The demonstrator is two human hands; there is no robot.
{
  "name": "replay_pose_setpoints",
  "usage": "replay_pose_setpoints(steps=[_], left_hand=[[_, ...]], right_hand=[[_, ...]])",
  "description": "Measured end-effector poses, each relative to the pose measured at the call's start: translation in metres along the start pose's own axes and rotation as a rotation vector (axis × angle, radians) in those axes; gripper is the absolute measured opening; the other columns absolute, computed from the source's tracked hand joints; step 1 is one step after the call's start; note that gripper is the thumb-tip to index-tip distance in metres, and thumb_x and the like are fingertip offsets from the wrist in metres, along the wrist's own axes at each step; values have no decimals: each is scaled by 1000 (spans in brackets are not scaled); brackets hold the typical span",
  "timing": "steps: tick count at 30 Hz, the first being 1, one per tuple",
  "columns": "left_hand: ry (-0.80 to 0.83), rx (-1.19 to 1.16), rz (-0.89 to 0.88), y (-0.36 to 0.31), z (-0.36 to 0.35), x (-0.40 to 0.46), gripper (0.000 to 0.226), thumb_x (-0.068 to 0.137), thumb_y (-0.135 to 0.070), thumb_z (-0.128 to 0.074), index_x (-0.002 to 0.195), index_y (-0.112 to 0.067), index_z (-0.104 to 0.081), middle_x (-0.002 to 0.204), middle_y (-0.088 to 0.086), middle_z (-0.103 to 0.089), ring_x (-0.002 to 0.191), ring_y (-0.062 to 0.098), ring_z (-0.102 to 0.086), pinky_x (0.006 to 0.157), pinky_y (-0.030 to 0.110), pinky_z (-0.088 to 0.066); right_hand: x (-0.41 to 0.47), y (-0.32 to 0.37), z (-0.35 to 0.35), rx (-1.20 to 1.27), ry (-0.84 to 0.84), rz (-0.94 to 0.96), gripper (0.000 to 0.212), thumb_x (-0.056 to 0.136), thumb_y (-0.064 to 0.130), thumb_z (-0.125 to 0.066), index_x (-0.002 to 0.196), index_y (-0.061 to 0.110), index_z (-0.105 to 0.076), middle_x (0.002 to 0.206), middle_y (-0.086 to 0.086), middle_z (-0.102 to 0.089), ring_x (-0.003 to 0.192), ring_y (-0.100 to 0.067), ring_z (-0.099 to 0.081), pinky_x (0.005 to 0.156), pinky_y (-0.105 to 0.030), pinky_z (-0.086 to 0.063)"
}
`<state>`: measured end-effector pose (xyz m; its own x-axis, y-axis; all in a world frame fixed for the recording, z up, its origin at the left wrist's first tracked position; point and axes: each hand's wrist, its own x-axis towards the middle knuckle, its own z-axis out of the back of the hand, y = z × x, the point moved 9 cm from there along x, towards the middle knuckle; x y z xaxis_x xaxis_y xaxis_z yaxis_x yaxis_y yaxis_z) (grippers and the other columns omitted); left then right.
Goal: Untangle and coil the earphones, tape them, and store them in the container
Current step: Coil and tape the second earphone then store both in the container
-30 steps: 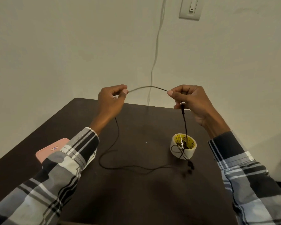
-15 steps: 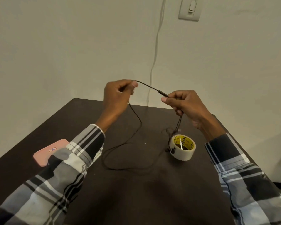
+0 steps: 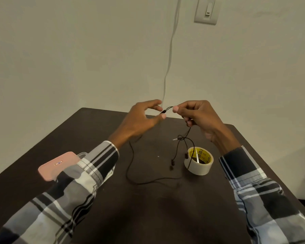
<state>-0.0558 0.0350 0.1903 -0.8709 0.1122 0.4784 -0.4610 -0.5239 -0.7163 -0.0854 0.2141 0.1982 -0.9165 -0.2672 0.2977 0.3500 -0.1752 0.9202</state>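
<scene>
Both hands raised over the far half of the desk [image 3: 95,138], close together, so the cord can be worked in the air, clear of the surface

Right hand [image 3: 199,115]: fingers curled, pinching the earphones [image 3: 166,110] cord at thumb and forefinger, more strands gathered in the lower fingers – looks like the anchor for a coil

Left hand [image 3: 141,118]: fingers spread and relaxed around the small inline piece, thumb just under it; gripping nothing that I can see, likely about to take it

Below the right hand the buds and jack plug dangle; a long slack loop lies on the desk

Tape roll [image 3: 199,163] stands on the right, near the right hand, untouched

Pink container [image 3: 57,165] at the left edge, part hidden by the sleeve [image 3: 88,173]

Judgement: coiling barely begun
</scene>
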Motion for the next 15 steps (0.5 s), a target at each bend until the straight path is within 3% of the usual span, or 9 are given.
replay_pose_setpoints(steps=[3,6,8,12,15], left_hand=[[12,-30,-67,-20,-10,3,25,92,-34,-67,112,-21,-73,102,-8,-74,104,2,-64,95,27,-47],[-114,-102,-119,-31,5,5,14,94,-22,-65,91,-15,-76,76,3,-72,75,20,-67,75,38,-54],[-215,-168,-111,-29,19,6,13,94,-19,-64,91,-12,-76,70,4,-69,67,24,-66,71,41,-57],[-373,-244,-33,-15,44,5,13,95,-20,-62,94,-14,-74,67,-1,-64,58,13,-64,63,30,-60],[-442,-271,22,-4,54,4,15,95,-21,-63,95,-12,-75,66,1,-63,55,10,-62,60,30,-61]], right_hand=[[1,6,-5,0,2,26,20,81,31,-82,87,12,-80,59,2,-57,53,-7,-47,51,-20,-42],[-1,6,0,-14,-3,32,25,81,33,-82,89,9,-79,59,2,-59,55,-8,-51,53,-21,-48],[-2,1,3,-40,3,14,27,81,32,-81,89,7,-78,60,1,-61,55,-10,-54,56,-21,-50],[-5,-11,14,-54,-11,-33,28,81,32,-81,91,6,-77,60,3,-63,55,-10,-58,57,-20,-52],[-6,-16,19,-40,-23,-50,28,80,31,-81,92,6,-78,63,1,-65,57,-10,-60,59,-23,-55]])
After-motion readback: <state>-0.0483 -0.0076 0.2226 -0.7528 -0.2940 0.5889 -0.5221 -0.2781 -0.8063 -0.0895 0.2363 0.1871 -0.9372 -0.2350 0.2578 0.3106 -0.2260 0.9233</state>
